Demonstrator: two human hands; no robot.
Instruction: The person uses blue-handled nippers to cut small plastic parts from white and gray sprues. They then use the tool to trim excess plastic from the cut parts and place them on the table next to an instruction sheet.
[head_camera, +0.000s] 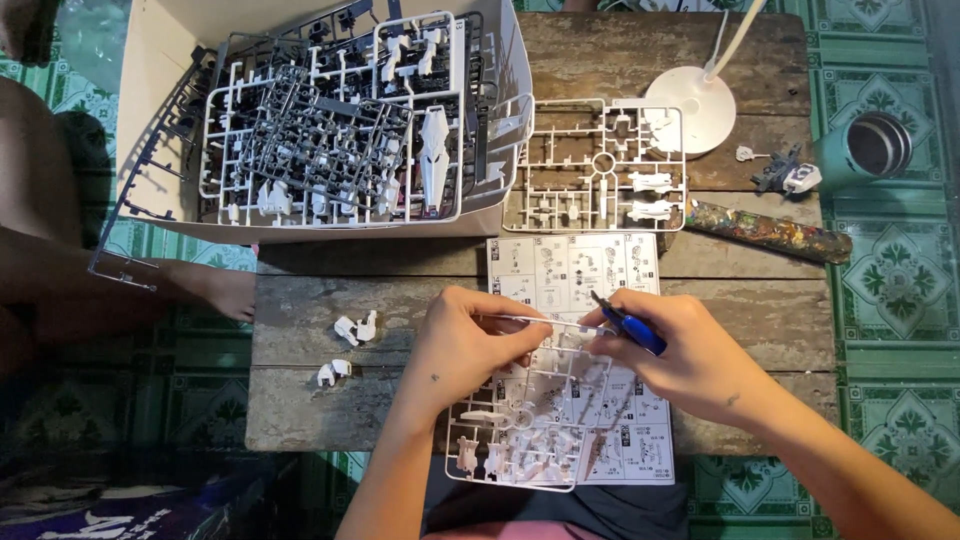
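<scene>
Your left hand (470, 345) is closed in a pinch on the top bar of a white parts frame (520, 440), thumb and fingers gripping the thin strip. Your right hand (680, 355) is curled around a pair of blue-handled nippers (628, 326), whose dark tip points toward your left fingertips and meets the same bar of the frame. The two hands sit close together, almost touching across that bar.

The frame hangs down from your grip toward your body and lies over a printed instruction sheet (575, 270), which stretches from below your hands to just beyond them.

To the outside of your left hand, on the wooden table (330, 400), rest two small clusters of white cut pieces (357, 327), one a little nearer to you (334, 372). Beyond your hands, just past the sheet, lies another pale parts frame (600, 165). Farther beyond your left hand stands an open cardboard box (150, 90) heaped with white and dark frames.

Beyond your right hand you have the round white base of a lamp (700, 105), a small part-built model piece (785, 172), a colourful patterned tube (770, 232) lying flat, and, well apart off the table's edge, a green cup (868, 148).
</scene>
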